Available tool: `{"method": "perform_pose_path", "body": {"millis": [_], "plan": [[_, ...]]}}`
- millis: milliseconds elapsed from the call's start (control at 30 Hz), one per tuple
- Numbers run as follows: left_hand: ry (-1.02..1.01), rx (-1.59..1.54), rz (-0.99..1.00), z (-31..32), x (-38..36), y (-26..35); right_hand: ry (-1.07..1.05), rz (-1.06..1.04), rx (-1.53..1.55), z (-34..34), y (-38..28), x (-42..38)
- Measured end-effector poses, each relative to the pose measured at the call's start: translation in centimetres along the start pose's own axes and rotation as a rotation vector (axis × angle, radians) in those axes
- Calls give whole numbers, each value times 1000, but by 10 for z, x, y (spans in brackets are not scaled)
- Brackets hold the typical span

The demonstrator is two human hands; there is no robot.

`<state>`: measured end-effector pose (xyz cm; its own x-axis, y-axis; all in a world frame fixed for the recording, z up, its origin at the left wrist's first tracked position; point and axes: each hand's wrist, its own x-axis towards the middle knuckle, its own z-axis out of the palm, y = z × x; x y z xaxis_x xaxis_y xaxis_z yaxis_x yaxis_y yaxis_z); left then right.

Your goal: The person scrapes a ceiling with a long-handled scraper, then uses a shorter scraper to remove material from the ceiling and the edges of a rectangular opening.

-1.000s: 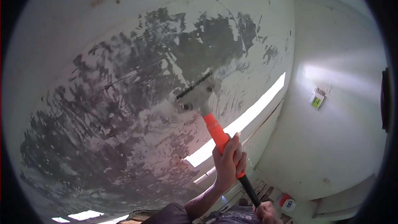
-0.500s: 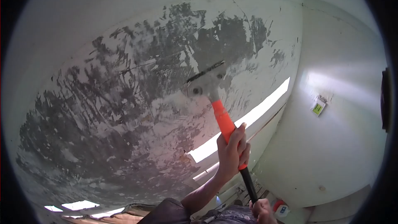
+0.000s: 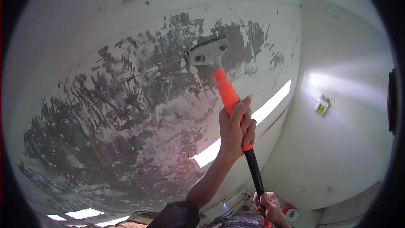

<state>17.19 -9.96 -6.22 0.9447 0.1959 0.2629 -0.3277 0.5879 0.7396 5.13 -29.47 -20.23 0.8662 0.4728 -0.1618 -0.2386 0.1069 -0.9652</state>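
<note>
A long-handled scraper (image 3: 228, 90) slants up across the view, with a wide metal head (image 3: 209, 52) and an orange and black handle. My left hand (image 3: 236, 128) is wrapped round the orange upper part of the handle. Lower down, my right hand (image 3: 270, 207) grips the black part close to its bottom end. The blade edge lies against, or very close to, the patchy surface (image 3: 118, 135), where white coating is scraped away in places and grey shows through.
A bright window strip (image 3: 272, 105) runs below the scraped surface on the right. The pale side wall (image 3: 337, 143) carries a small white and green box (image 3: 322, 106). Brown folded material (image 3: 137, 218) and a red and white object (image 3: 290, 212) show at the bottom.
The scraper head has moved upward over the grey patch, and both hands have risen with the handle. Both hands keep their grip.
</note>
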Motion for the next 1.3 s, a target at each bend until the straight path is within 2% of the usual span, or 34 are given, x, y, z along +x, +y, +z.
{"method": "perform_pose_path", "body": {"millis": [100,133,300,433,667,700,733,767,867,933,1067,1167,1267,1300], "plan": [[29,-19,-31,-9,-22,-9,-230,-6,45,-29,29,-10],[17,-16,-20,-6,-15,-6,-249,-13,27,-35,38,-16],[-2,37,12,12,6,5,-71,-78,-10,-32,40,-4],[-15,60,49,21,11,10,-54,-45,-82,-30,10,-32],[-4,38,58,19,1,3,-76,-73,-7,-39,28,-46],[-35,54,69,23,4,7,222,119,-247,-39,52,-55],[-56,67,74,26,6,11,245,-92,-39,-21,23,-55],[-101,28,93,29,17,11,245,-68,-27,-16,25,-66],[-30,26,60,25,-8,8,138,45,-3,-25,21,-82],[-69,-2,86,29,-1,10,88,77,23,-34,20,-78],[-67,-141,118,41,11,0,174,115,71,-60,9,-56],[-41,-129,132,24,-15,-2,74,157,-57,-75,22,-73],[8,-122,120,29,-15,-7,101,67,-148,-86,-1,-51],[32,-116,121,29,-14,-10,77,40,-86,-91,-1,-49]]}}
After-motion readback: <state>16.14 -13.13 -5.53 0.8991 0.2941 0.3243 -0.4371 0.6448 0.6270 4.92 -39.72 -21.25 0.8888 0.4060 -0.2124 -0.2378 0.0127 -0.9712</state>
